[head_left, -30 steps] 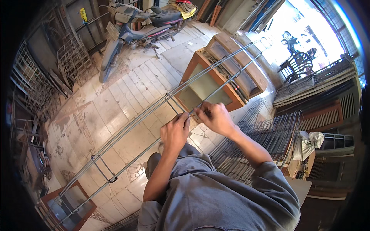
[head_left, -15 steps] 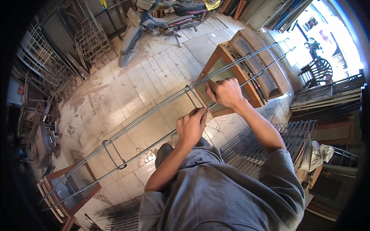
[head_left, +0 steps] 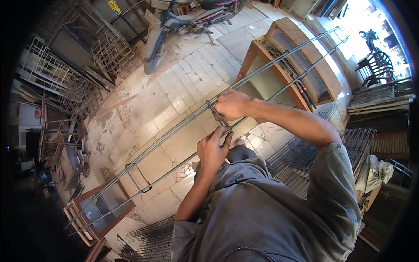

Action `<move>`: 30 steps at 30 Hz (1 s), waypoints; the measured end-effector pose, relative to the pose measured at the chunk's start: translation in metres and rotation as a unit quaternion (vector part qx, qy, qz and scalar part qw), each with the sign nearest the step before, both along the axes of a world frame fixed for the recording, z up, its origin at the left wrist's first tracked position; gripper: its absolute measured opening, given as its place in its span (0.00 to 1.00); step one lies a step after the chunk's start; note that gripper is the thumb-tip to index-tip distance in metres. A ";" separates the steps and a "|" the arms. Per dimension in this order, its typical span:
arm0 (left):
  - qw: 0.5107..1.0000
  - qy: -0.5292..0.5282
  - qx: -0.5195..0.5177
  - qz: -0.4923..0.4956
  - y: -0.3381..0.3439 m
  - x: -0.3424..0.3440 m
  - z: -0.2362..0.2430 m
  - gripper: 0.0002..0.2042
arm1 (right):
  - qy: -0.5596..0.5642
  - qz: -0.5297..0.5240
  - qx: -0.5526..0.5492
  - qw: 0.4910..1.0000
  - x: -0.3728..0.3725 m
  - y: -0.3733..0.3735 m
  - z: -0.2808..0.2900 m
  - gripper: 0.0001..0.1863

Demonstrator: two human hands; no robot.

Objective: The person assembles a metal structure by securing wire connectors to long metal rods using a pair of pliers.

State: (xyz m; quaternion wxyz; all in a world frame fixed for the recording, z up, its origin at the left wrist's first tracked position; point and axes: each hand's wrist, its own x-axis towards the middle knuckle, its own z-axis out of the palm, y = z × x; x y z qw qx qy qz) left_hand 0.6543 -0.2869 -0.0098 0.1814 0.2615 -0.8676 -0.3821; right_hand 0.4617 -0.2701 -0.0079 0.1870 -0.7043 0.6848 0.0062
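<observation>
A long rebar cage [head_left: 172,127] of thin steel rods and rectangular stirrups slants across in front of me. Its ends lie over two wooden cabinet-like pieces. At a middle stirrup [head_left: 224,122], my left hand [head_left: 211,147] is closed, thumb and fingers pinching the corner where it meets the near rod. My right hand [head_left: 233,105] is closed at the stirrup's other end, against the far rods, its fingertips curled down by the stirrup's side and partly hidden. Another stirrup [head_left: 134,177] spans the rods farther left.
A wooden cabinet [head_left: 251,65] with tools in its top supports the right end; a smaller glass-panelled one [head_left: 126,185] is under the left end. Wire stirrup stacks [head_left: 114,54] stand at far left. A motorcycle [head_left: 159,41] is parked beyond. Bundled rods [head_left: 288,163] lie at my right.
My right hand has moved left along the cage to the middle stirrup. My left hand stays at that stirrup's near corner. The whole view has shifted slightly.
</observation>
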 end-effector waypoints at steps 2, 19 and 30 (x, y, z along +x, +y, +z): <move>1.000 0.003 -0.002 0.006 0.000 -0.001 0.001 0.10 | -0.034 0.011 0.026 0.999 0.001 -0.001 0.003 0.16; 0.996 -0.023 0.002 -0.083 -0.009 -0.005 0.001 0.10 | -0.056 0.088 0.069 0.992 -0.006 -0.004 -0.004 0.15; 0.997 -0.021 0.046 -0.054 -0.003 -0.005 0.003 0.11 | -0.154 -0.139 -0.413 0.887 0.007 0.088 0.030 0.11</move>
